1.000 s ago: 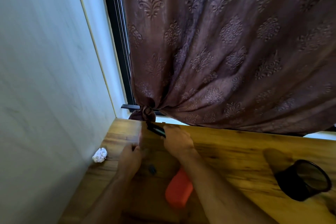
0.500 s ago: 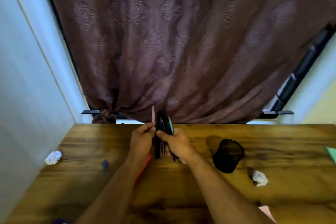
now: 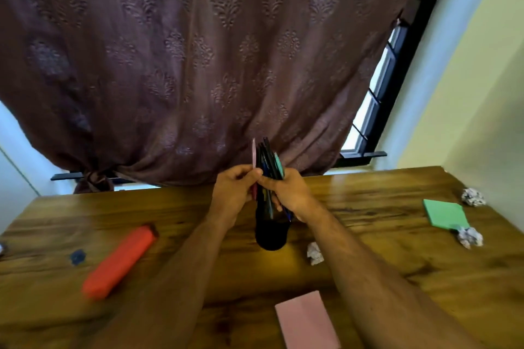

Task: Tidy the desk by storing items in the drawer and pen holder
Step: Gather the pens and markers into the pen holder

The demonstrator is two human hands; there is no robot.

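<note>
Both hands hold an upright bundle of pens (image 3: 268, 160), dark ones with a pink and a teal one. My left hand (image 3: 236, 191) pinches the bundle from the left and my right hand (image 3: 286, 193) wraps it from the right. The bundle hangs right above a black mesh pen holder (image 3: 270, 235) standing mid-desk; its lower ends reach the holder's mouth, which my hands partly hide. The wooden desk (image 3: 368, 258) carries the loose items.
A red case (image 3: 120, 262) and a small blue object (image 3: 77, 256) lie at the left. Crumpled paper balls (image 3: 315, 253) (image 3: 470, 236) (image 3: 473, 197), a green pad (image 3: 446, 214) and a pink pad (image 3: 307, 320) lie at the right and front. A brown curtain (image 3: 198, 65) hangs behind.
The view has swung right across the desk. Both hands carried the pen bundle rightwards until it came over the black pen holder.
</note>
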